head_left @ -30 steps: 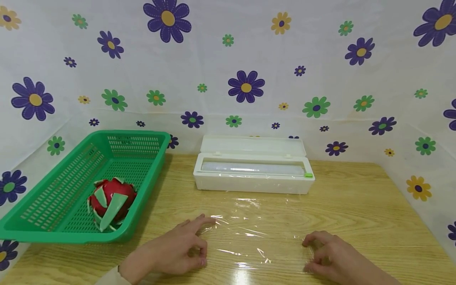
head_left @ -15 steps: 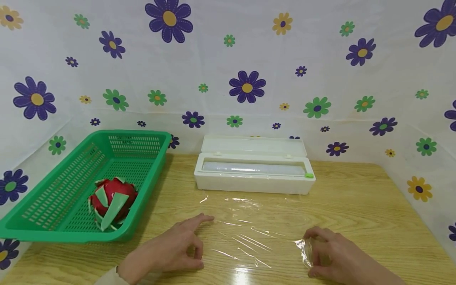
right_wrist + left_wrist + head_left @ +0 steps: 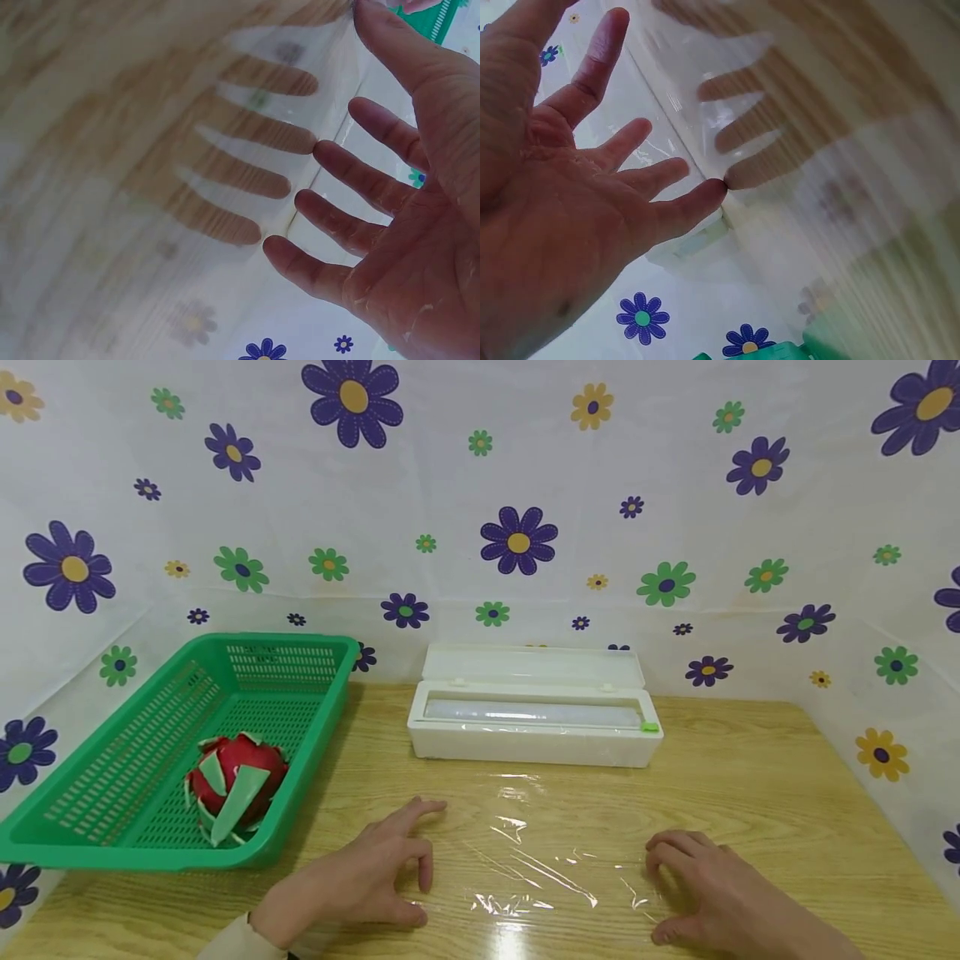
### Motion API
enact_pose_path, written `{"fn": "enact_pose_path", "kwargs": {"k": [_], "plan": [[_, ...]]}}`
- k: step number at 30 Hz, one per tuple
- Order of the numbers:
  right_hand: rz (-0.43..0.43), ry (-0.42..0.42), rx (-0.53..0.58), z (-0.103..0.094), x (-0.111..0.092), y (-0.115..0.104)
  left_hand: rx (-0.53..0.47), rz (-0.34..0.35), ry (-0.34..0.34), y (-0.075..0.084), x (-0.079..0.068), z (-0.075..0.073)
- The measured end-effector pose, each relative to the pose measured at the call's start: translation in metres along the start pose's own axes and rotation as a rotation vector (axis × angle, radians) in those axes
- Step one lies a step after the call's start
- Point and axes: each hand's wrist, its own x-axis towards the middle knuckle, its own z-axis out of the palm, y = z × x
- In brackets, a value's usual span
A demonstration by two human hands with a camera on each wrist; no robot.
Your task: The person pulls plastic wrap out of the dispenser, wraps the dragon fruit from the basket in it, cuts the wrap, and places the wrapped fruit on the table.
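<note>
A sheet of clear cling film (image 3: 517, 860) lies wrinkled and shiny on the table, running back to a white dispenser box (image 3: 528, 746). Inside the box, under its raised lid, shows the film roll (image 3: 532, 713). My left hand (image 3: 367, 877) is at the film's left side, fingers apart. In the left wrist view, one fingertip of the left hand (image 3: 577, 187) meets its reflection on the glossy tabletop. On the film's right side is my right hand (image 3: 712, 889). The right wrist view shows that hand (image 3: 397, 195) with spread fingers, fingertips at the table surface and nothing gripped.
A green plastic basket (image 3: 333, 727) stands at the left, holding a red dragon fruit (image 3: 247, 777) with green scales. A bright green slider (image 3: 649, 727) sits on the box's right end. Behind the wooden table (image 3: 757, 777) hangs a white flowered cloth (image 3: 450, 468).
Half a second ago my right hand pinched a bunched film edge; its fingers are now spread and that edge lies flatter. My left hand has barely shifted, its thumb and fingers a little wider apart.
</note>
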Motion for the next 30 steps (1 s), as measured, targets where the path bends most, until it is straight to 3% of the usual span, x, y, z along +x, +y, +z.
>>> {"fn": "enact_pose_path", "kwargs": {"k": [3, 9, 18, 25, 30], "plan": [[0.010, -0.004, -0.004, -0.0003, 0.0000, 0.0002, 0.001, -0.020, -0.005, -0.0011, -0.0003, 0.0003], [-0.040, 0.076, -0.074, 0.0018, -0.0016, 0.0014, 0.023, -0.013, 0.004, -0.0003, 0.0003, 0.0003], [-0.068, 0.143, -0.109, 0.0036, -0.0040, 0.0027, 0.050, -0.067, 0.010, -0.0014, -0.0021, -0.0008], [0.003, 0.060, -0.063, 0.0003, -0.0032, 0.0019, 0.067, -0.142, 0.018, 0.0004, -0.0042, -0.0010], [0.002, 0.058, -0.064, -0.0013, -0.0048, 0.0044, 0.074, -0.153, -0.004, 0.0031, -0.0053, -0.0038]]}}
